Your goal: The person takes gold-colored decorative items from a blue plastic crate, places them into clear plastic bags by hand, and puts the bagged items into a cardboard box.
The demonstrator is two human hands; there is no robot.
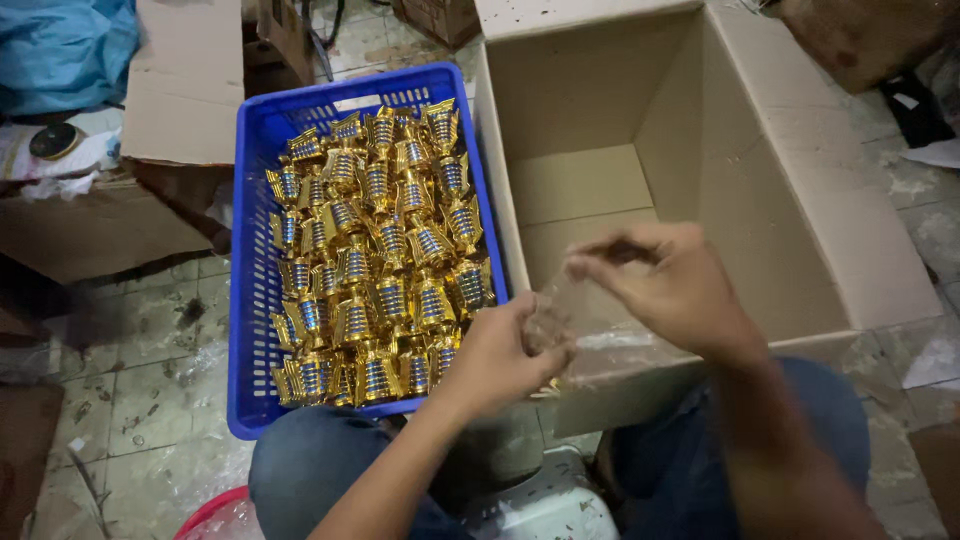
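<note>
Both my hands hold a clear plastic bag (585, 320) in front of me, over the near edge of a large open cardboard box (780, 200). My left hand (500, 355) pinches the bag's lower left side. My right hand (660, 280) grips its upper edge with curled fingers. The bag is blurred and I cannot tell whether anything is inside it. To the left, a blue plastic crate (255, 250) is filled with several shiny gold trophy-shaped pieces (385, 260) with blue bands.
The cardboard box looks bare inside. More cardboard sheets (185, 80) and a blue plastic bundle (60, 45) lie at the upper left. The floor is worn tile (140, 360). My knees in blue jeans (310, 460) are at the bottom, with a red rim (215, 510) beside them.
</note>
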